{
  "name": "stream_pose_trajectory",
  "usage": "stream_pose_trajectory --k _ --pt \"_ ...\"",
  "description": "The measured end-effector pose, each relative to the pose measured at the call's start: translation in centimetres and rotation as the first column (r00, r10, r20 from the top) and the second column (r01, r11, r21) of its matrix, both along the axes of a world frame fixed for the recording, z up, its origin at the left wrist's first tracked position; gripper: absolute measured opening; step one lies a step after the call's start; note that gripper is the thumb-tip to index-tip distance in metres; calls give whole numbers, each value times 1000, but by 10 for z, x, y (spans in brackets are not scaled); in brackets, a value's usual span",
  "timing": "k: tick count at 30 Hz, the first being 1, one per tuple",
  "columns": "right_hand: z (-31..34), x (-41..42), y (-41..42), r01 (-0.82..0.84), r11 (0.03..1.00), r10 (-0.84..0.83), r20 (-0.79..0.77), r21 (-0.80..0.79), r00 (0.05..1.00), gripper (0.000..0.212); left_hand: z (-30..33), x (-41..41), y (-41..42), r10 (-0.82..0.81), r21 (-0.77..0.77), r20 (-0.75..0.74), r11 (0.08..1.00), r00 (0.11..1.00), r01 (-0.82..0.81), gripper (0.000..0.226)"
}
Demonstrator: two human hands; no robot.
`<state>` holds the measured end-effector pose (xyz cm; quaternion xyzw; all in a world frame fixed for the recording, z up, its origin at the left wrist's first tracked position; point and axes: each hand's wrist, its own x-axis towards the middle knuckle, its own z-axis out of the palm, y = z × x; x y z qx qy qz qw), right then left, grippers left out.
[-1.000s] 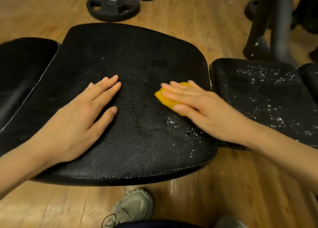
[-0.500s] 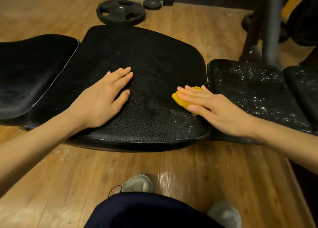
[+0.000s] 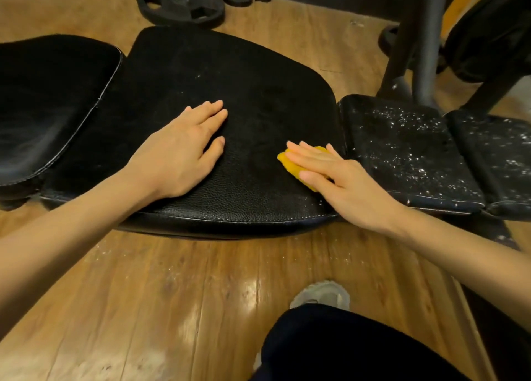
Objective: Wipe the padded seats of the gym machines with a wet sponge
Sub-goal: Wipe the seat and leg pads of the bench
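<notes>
The person is leaning over a wide black padded seat (image 3: 230, 99), and the right hand (image 3: 342, 182) is lying flat with straight fingers on a yellow sponge (image 3: 290, 163), pressing it down on the right part of the seat, close to its right edge and toward the near side. The left hand (image 3: 178, 148) is resting palm down on the middle of the same seat, fingers straight and relaxed, grasping nothing, well apart from the sponge. Just beside the seat on the right, a smaller black pad (image 3: 402, 150) is showing white flecks all over its surface, and another flecked pad (image 3: 500, 156) is sitting farther right. A third black pad (image 3: 48, 99) is lying to the left. On the wooden floor (image 3: 143, 294) at the far side, a black weight plate (image 3: 181, 3) is lying flat, and a pale shoe (image 3: 321, 293) is standing near the person's dark trouser leg (image 3: 344, 346).
</notes>
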<state>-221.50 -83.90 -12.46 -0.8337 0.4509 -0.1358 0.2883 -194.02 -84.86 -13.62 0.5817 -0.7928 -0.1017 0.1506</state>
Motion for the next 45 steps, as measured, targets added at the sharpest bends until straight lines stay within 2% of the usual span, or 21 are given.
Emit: stream_pose_trajectory --k 4,7,10,12,15,18,21,23,26,29,32,35,38,40,42,44,45 --pt "0 45 -1 -94 994 93 -26 -61 995 44 0 1 0 -3 -2 -5 1000 1000 3 58" --pt "-4 7 -4 -208 975 203 -68 -74 977 45 0 2 1 -1 5 -12 1000 1000 1 59" --pt "-2 -26 -4 -78 995 77 -22 -59 997 45 0 3 1 16 0 -9 1000 1000 -16 61" --pt "-4 -8 4 -51 996 52 5 -72 999 46 2 1 1 15 6 1 1000 1000 -15 59" --pt "-9 37 22 -235 961 236 -15 -148 972 44 4 0 3 20 9 -5 1000 1000 -20 56" --pt "-12 10 17 -338 920 333 -62 -200 941 43 12 2 6 0 29 -20 1000 1000 1 53" --pt "-14 -46 10 -130 983 134 30 -131 990 43 19 9 21 -8 76 -18 997 1000 9 55" --pt "-13 -47 19 8 991 3 83 -131 997 42 17 3 39 -24 61 -20 998 1000 25 58" --pt "-16 15 36 -2 973 14 50 -232 999 44 11 -6 54 24 39 -48 999 999 -23 57" --pt "-24 50 47 -157 890 152 -47 -427 987 46 13 -8 53 38 18 -59 999 998 -37 50" --pt "-42 -5 34 -292 741 242 -166 -604 956 43 14 -7 55 59 23 -36 998 998 -58 48" --pt "-59 -49 31 -228 685 176 -146 -692 973 44 13 -11 56 74 3 -51 997 996 -74 47" --pt "-70 1 49 -177 564 167 -99 -807 981 41 12 -14 55 61 -2 -54 998 997 -61 51" --pt "-68 35 58 -230 488 233 -128 -842 964 37 11 -13 56 52 -4 -49 999 997 -53 51" --pt "-64 32 55 -293 443 268 -187 -847 945 38 12 -13 57 55 -8 -46 998 997 -55 49" --pt "-70 -3 46 -338 429 251 -249 -837 935 46 13 -12 57 62 -10 -44 998 997 -63 47" --pt "-73 -22 42 -342 457 233 -261 -821 937 50 13 -11 57 64 -6 -44 998 997 -64 48"
